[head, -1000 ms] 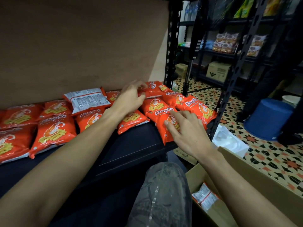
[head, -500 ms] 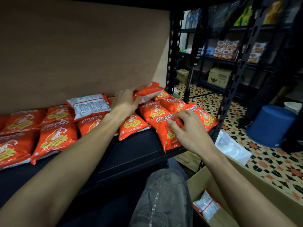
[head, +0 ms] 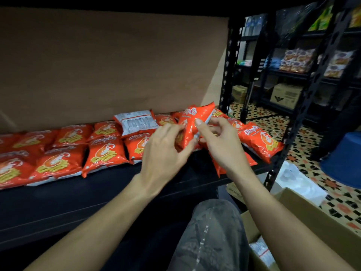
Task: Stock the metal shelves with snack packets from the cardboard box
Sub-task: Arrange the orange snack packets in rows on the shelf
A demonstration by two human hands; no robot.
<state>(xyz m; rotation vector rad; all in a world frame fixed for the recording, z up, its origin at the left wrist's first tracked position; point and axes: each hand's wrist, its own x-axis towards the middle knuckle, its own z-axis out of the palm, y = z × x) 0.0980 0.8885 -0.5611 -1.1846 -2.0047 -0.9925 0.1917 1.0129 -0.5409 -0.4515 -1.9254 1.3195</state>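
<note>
An orange snack packet [head: 192, 122] stands lifted and upright above the black metal shelf [head: 101, 192]. My left hand [head: 166, 151] grips its left side and lower part. My right hand [head: 220, 141] pinches its right edge with thumb and fingers. Several more orange packets [head: 103, 153] lie flat in rows along the shelf, one turned white side up [head: 136, 122]. The open cardboard box [head: 316, 218] sits at the lower right, with a packet [head: 261, 251] visible inside.
A black shelf upright [head: 289, 141] stands just right of my hands. My knee [head: 213, 235] is below them. Beyond are a blue tub [head: 343, 163] on the patterned floor, white plastic [head: 297, 178], and further racks with goods and a carton [head: 285, 94].
Both hands left the packets lying on the shelf and came together. They have lifted one orange packet upright between them. The camera moved closer.
</note>
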